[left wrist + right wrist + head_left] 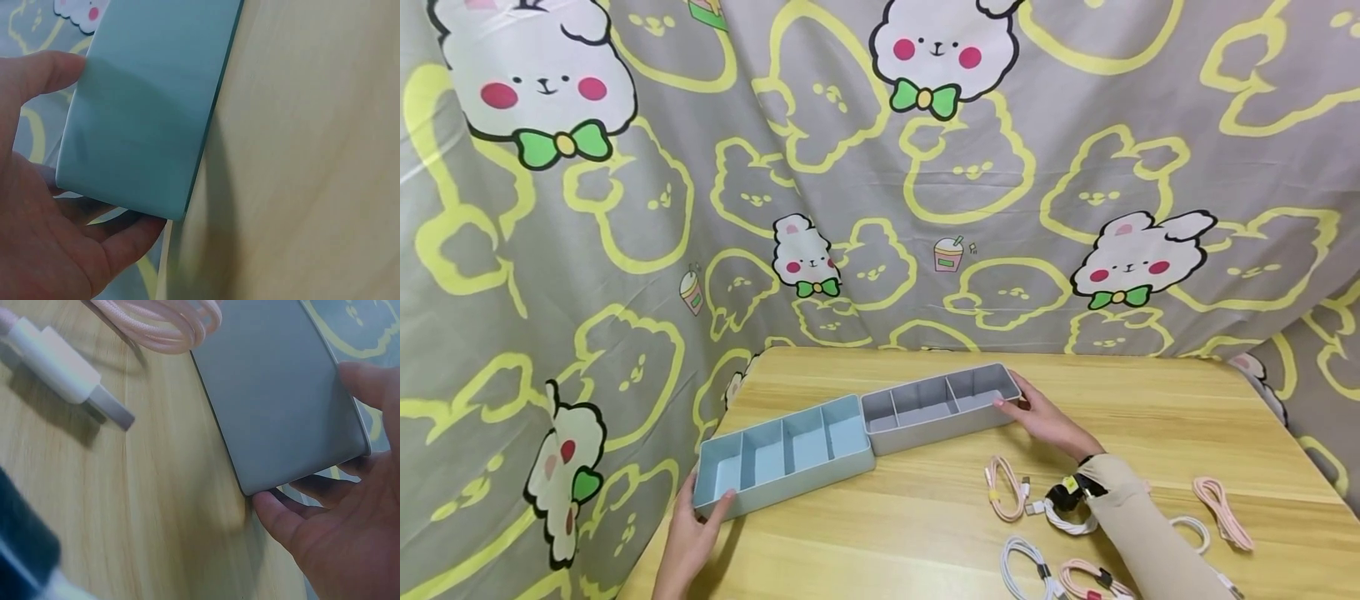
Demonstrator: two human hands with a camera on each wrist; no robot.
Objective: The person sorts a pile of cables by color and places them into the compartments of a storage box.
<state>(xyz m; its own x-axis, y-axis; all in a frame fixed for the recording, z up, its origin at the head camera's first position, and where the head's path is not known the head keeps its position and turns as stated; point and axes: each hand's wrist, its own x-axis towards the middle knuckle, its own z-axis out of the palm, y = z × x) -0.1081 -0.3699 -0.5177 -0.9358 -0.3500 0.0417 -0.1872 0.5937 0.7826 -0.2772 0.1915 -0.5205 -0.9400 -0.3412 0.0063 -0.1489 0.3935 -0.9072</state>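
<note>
Head view: blue tray [782, 454] end between left hand [688, 529] fingers.

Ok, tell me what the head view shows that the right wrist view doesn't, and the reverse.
Only the head view shows the blue tray with the left hand at its end, both trays' compartments, the bunny curtain and the other coiled cables. Only the right wrist view shows a white USB plug close up. Both show the grey tray, the right hand holding its end, a pink cable and the wooden table.

Both hands [688, 533] [1041, 417] grip blue tray [782, 454] and grey tray [940, 404].
</note>
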